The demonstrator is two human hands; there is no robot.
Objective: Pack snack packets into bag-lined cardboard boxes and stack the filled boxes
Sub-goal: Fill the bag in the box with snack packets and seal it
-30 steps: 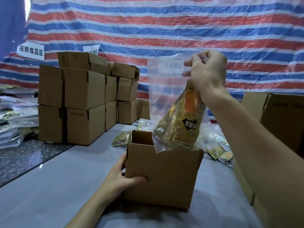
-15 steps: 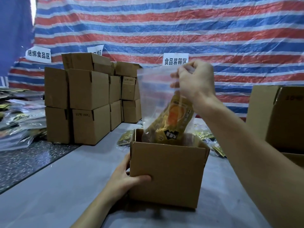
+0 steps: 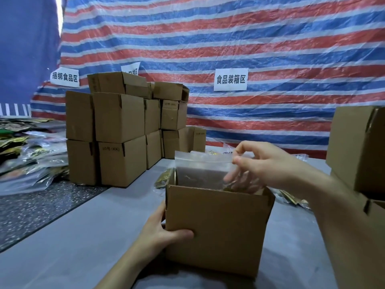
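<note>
Left grip: left hand (image 3: 164, 236) holds the near left corner of the open brown cardboard box (image 3: 216, 230); thumb pressed flat on the front face, fingers wrapped round the left side
Right grip: right hand (image 3: 270, 163) pinches the upper right edge of the clear plastic bag (image 3: 202, 165); thumb on the near side of the film, lower fingers visible through it, index finger raised and curled above the edge
Box position: upright on the grey table top (image 3: 83, 236), directly in front of the person, top flaps open
Bag position: seated inside the box; its upper part stands up above the rim
Bag contents: dark mass visible through the film, with a gold edge at the right near the rim; individual packets cannot be told apart
Loose stock: gold snack packets (image 3: 164, 179) lie on the table just beside the box's far left corner; more lie to the right of it
Filled stack: closed brown cardboard boxes (image 3: 118, 138) piled in tiers at the left rear of the table
Right side: further cardboard boxes (image 3: 358, 147) stacked at the frame edge
Far left: heap of bagged packets (image 3: 25, 159) on a dark speckled surface (image 3: 31, 209)
Backdrop: red, white and blue striped tarpaulin (image 3: 229, 38) carrying a white paper sign (image 3: 230, 79) with printed black characters
</note>
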